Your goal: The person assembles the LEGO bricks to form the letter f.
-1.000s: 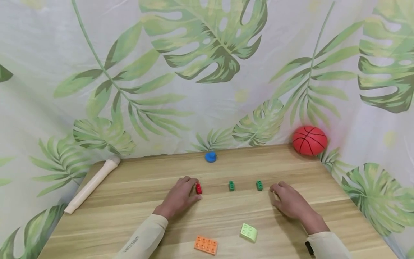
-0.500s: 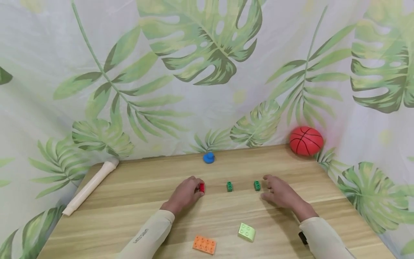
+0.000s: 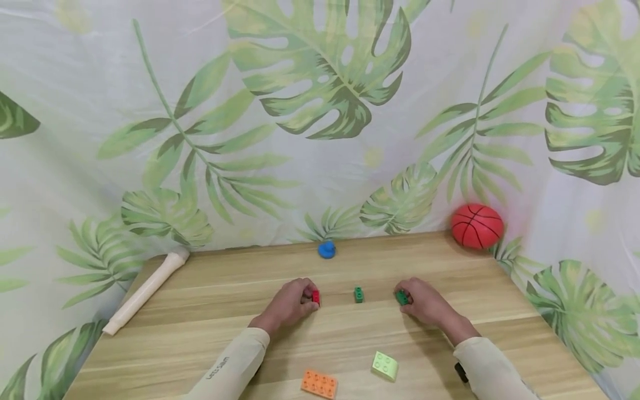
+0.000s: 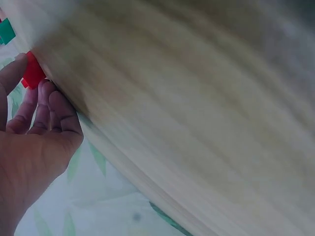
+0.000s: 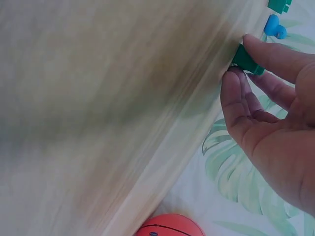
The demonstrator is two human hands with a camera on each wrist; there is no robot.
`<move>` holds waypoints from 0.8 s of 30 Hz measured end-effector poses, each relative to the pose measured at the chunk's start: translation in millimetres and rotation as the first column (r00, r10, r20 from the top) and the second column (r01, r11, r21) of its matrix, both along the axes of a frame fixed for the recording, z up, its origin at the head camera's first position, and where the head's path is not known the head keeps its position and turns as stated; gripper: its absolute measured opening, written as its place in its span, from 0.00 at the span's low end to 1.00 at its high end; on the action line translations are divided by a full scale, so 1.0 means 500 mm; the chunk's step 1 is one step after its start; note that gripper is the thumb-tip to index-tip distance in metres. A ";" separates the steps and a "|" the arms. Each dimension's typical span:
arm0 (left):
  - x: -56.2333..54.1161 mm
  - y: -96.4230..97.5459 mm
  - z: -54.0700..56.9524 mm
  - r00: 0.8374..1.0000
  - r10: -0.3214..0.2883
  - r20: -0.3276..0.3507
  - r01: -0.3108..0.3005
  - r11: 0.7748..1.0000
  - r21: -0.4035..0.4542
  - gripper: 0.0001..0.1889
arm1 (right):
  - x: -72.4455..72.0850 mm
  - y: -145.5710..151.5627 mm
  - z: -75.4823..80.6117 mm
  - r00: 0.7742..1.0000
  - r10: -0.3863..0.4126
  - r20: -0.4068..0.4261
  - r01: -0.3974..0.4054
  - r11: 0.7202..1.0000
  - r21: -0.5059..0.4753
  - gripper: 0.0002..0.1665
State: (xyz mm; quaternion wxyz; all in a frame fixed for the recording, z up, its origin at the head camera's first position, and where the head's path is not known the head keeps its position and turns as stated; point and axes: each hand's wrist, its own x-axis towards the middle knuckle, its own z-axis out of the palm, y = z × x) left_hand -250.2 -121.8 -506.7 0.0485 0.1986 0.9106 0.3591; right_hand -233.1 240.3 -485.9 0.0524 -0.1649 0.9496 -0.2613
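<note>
While left hand (image 3: 291, 300) pinches a red brick (image 3: 316, 298) — right hand (image 3: 424, 301) pinches a green brick (image 3: 402, 298)

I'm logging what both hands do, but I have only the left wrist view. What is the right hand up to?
Observer: In the right wrist view, the right hand pinches a dark green brick.
Operator: Thanks. Is anything lying closer to the person than that?
Observer: Yes, the head view shows an orange brick and a lime brick lying apart on the table.
Operator: And what is at the far edge, near the middle?
Observer: A small blue piece sits there, close to the leaf-print cloth.
</note>
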 end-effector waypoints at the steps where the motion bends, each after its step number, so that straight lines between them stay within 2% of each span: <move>1: -0.001 0.000 0.000 1.000 0.001 0.008 -0.001 1.000 -0.002 0.11 | 0.001 0.001 -0.002 1.000 -0.004 0.004 0.004 1.000 -0.002 0.21; 6: -0.003 0.002 -0.001 0.999 0.014 0.034 -0.014 1.000 -0.015 0.11 | 0.004 0.005 -0.006 1.000 -0.011 0.014 0.011 1.000 -0.024 0.19; 15: -0.009 0.002 -0.005 1.000 -0.004 0.003 0.004 1.000 -0.013 0.11 | 0.008 -0.002 -0.005 0.998 -0.021 -0.051 0.019 1.000 -0.025 0.11; 20: -0.011 0.001 -0.007 1.000 0.002 -0.010 -0.002 1.000 -0.005 0.11 | 0.003 -0.041 0.000 0.994 -0.038 -0.104 0.033 0.998 -0.049 0.11; 24: -0.010 -0.002 -0.006 1.000 -0.007 -0.014 0.007 1.000 0.013 0.11 | -0.003 -0.093 0.013 0.990 0.008 -0.142 -0.021 0.996 -0.088 0.13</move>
